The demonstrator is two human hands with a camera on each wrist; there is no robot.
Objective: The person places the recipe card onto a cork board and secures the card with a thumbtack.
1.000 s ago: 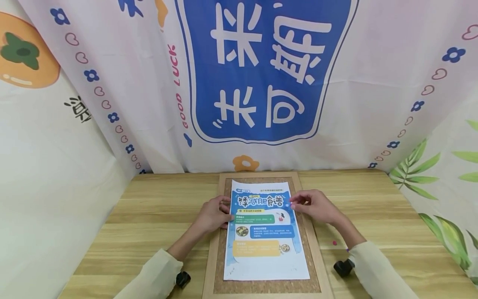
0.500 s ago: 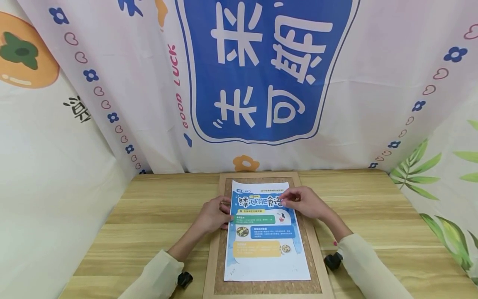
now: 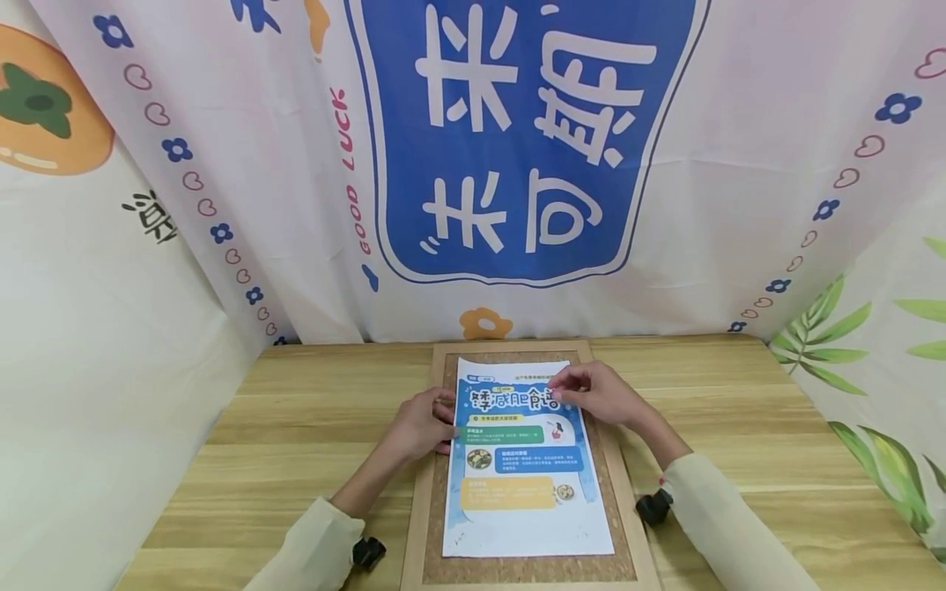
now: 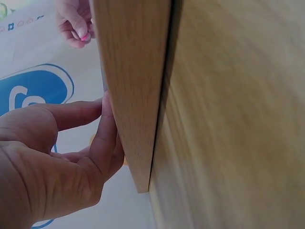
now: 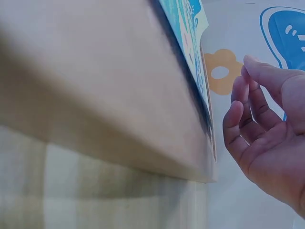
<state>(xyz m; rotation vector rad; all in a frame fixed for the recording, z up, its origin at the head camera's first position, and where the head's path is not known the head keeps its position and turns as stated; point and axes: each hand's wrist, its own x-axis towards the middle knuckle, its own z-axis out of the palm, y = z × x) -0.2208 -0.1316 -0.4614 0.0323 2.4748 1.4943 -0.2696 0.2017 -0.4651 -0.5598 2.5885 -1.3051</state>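
A printed poster sheet with blue, green and yellow blocks lies on a wood-framed corkboard. My left hand rests at the sheet's left edge, over the board's wooden frame. In the left wrist view its fingers touch the frame. My right hand is over the sheet's upper right part, beside the title's end. Its thumb and forefinger pinch a small pink pushpin, which shows in the left wrist view. The right wrist view hides the pin behind the fingertips.
The board lies on a wood-grain table that ends at a printed curtain. A small pink item lies right of the board, near the right cuff. Black wrist cameras are at both cuffs.
My right hand has moved left from the sheet's right edge to over its upper right part, then slightly up. The left hand has stayed at the left edge.
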